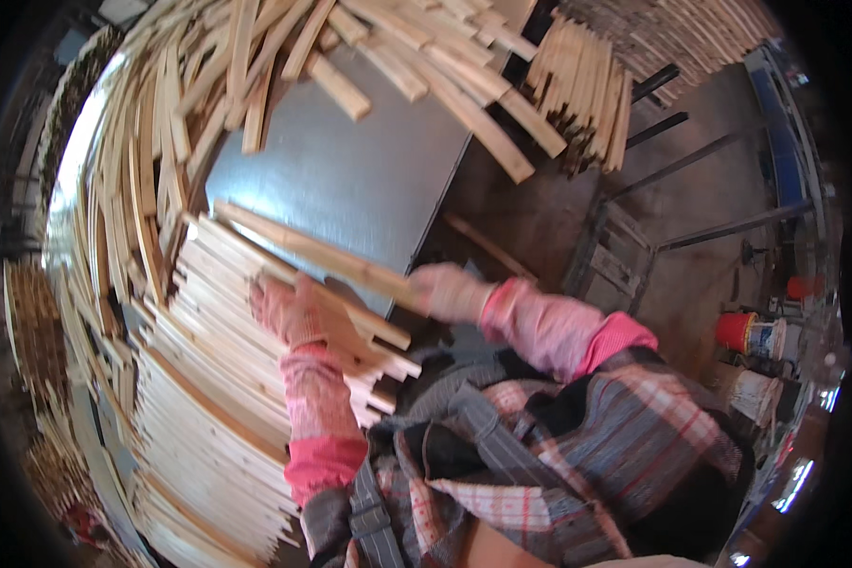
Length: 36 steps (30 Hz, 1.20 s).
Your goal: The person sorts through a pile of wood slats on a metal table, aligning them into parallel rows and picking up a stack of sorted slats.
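My right hand (448, 292), in a pale glove and smeared by motion, grips the near end of a long wooden slat (312, 248). That slat runs up and left over the metal tabletop, a little apart from the stack's edge. My left hand (289, 310), gloved too, lies on the row of stacked slats (227, 327), its fingers apart on the wood. Another slat (374, 327) lies along the stack's edge between my hands. The stack's near ends are uneven.
A jumble of loose slats (161, 142) covers the table's far and left parts, around the grey metal tabletop (350, 161). A bundle of slats (582, 85) stands beyond the table. Metal frame bars (701, 156) and buckets (753, 336) are on the right.
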{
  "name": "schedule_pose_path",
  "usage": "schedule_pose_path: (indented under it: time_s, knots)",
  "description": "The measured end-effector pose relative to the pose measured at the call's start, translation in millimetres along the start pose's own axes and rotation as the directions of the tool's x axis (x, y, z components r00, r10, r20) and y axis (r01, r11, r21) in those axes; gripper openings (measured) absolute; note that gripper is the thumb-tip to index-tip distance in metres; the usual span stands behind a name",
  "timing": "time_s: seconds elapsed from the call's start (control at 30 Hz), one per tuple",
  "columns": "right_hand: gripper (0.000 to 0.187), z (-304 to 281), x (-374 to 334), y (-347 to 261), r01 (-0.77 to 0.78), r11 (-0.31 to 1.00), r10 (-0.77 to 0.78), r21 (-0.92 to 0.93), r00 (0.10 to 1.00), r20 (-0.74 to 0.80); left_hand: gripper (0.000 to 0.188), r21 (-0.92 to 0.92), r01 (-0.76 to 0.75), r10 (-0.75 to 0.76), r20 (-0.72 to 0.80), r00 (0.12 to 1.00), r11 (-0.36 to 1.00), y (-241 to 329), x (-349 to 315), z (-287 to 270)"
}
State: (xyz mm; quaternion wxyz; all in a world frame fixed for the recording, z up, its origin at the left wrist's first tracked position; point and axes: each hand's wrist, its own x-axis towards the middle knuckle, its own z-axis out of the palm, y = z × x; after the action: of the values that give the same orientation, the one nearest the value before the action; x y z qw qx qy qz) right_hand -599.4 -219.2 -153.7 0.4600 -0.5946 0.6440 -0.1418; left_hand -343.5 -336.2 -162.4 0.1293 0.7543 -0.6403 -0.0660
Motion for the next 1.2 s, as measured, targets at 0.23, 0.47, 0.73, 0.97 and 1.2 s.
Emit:
schedule_pose_path:
  time_s: [0.23, 0.47, 0.73, 0.97, 1.2]
  knots:
    - [0.036, -0.8, 12.0, -43.0, -0.275, 0.886, 0.149, 0.373, 0.932, 0.332, 0.063, 0.002, -0.143, 0.143, 0.022, 0.989, 0.99, -11.3, 16.9, -5.0]
    - [0.053, -31.7, 43.5, 4.7, -0.525, 0.503, -0.023, 0.687, 0.786, 0.618, 0.062, 0.01, -0.188, 0.188, -0.048, 0.981, 0.982, -20.7, 6.5, 8.3]
    - [0.051, -62.2, 41.6, -11.5, -0.314, 0.741, -0.159, 0.593, 0.776, 0.61, 0.053, -0.273, -0.13, 0.059, -0.252, 0.966, 0.953, -23.8, -1.0, 7.8]
    - [0.043, -16.9, -13.4, -102.8, 0.311, 0.923, -0.361, 0.224, 0.902, 0.236, 0.101, -0.641, 0.585, -0.316, 0.495, 0.81, 0.496, 67.0, -60.6, -80.7]
    - [0.054, 11.8, 2.4, -126.5, 0.33, 0.941, -0.168, -0.073, 0.644, 0.746, 0.067, -0.989, 0.136, -0.513, 0.085, 0.854, 0.063, -88.8, -140.7, -94.8]
